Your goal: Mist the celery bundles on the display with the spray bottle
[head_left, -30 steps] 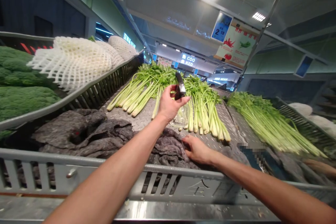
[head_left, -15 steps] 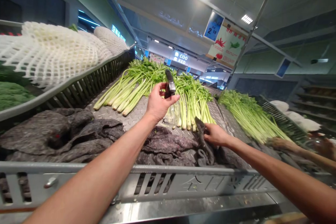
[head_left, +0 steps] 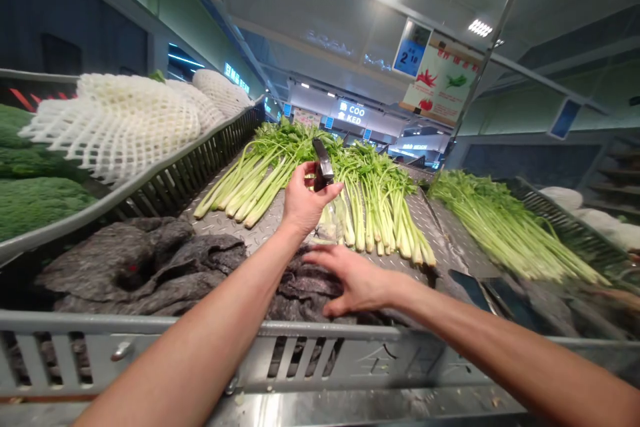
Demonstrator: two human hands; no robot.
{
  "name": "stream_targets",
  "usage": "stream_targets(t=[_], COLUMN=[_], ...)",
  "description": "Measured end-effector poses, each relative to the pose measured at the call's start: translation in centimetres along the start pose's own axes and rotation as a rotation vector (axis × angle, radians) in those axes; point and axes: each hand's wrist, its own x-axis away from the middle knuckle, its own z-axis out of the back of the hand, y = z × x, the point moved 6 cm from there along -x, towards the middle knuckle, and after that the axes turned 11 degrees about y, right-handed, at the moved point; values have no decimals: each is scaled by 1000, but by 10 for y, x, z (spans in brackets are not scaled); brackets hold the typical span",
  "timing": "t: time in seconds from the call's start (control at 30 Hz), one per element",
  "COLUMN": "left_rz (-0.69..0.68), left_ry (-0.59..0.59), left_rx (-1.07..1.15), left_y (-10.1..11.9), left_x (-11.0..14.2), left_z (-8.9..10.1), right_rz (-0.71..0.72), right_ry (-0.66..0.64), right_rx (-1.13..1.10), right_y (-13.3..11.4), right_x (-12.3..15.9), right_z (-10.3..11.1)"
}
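My left hand (head_left: pixel 307 197) is raised above the display shelf, its fingers closed round a small black object with a shiny edge (head_left: pixel 323 163); its kind is unclear. Behind and below it, bunches of celery (head_left: pixel 255 193) lie with their leaves to the back and cut ends toward me. Some clear plastic (head_left: pixel 330 221) shows just under that hand. My right hand (head_left: pixel 350 280) hovers over or touches the crumpled dark grey cloth (head_left: pixel 303 293) along the shelf's front, fingers spread and nothing seen in them. More of the grey cloth (head_left: pixel 200 260) is bunched to the left.
A grey slotted front rail (head_left: pixel 190 347) runs across near me. At left, a black crate (head_left: pixel 220 140) holds white foam-netted produce (head_left: pixel 125 127) and broccoli (head_left: pixel 43 207). A mirror-like panel at right shows celery (head_left: pixel 500 227). Price signs (head_left: pixel 413 50) hang above.
My right hand has let go of the cloth edge it pinched and moved left, fingers now spread. The cloth there lies lower, and more celery ends show. My left hand keeps its hold.
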Motion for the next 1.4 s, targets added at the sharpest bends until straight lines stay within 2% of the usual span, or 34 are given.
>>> stream_targets(t=[0.07, 0.13, 0.2, 0.3, 0.37, 0.43, 0.53, 0.6, 0.7, 0.73, 0.77, 0.83, 0.87, 0.93, 1.0, 1.1, 1.2, 1.3, 1.33, 1.4], left_rz=[-9, -20, -29, -29, -23, -28, -51, -56, -13, 9, 27, 41, 34, 4, -32, -106, -106, -45, -31, -3], left_ry=[11, 21, 36, 62, 69, 66, 41, 24, 2, -12, -31, -83, -110, -183, -273, -358, -435, -584, -605, -561], left_rx=[-10, -24, -38, -43, -37, -33, -28, -28, -27, -29, -37, -76, -106, -185, -249, -302, -358, -390, -391, -397], left_y=[0, -1, -1, -3, -4, -4, -3, -2, -4, -5, -7, -10, -12, -17, -22, -24, -26, -28, -28, -28], left_x=[0, -1, -1, -3, -4, -4, -4, -4, -4, -4, -3, 1, 5, 14, 27, 43, 56, 68, 70, 69], left_z=[1, 3, 6, 9, 10, 10, 8, 8, 8, 7, 6, 0, -4, -13, -25, -38, -46, -49, -48, -44], right_rz=[96, 78, -14, -179, -228, -203, -81, -48, -213, -299, -397, -568, -594, -532, -384, -346, -437, -565, -610, -701], right_ry=[-90, -107, -36, 110, 156, 117, -53, -133, -124, -71, 36, 423, 583, 788, 770, 793, 909, 1134, 1207, 1265], right_rx=[40, 109, 164, 197, 192, 152, 12, -175, -611, -711, -755, -783, -831, -961, -1085, -1095, -988, -858, -793, -669], right_y=[-17, -13, 6, 36, 42, 32, 1, -10, 5, 18, 34, 64, 72, 73, 60, 53, 66, 90, 97, 107], right_x=[-13, -23, -31, -34, -31, -26, -16, -9, -1, 2, 3, 8, 9, 5, -6, -9, 6, 36, 47, 65], right_z=[-23, -36, -35, -20, -15, -19, -34, -37, -20, -11, 0, 30, 41, 53, 51, 45, 46, 58, 62, 66])
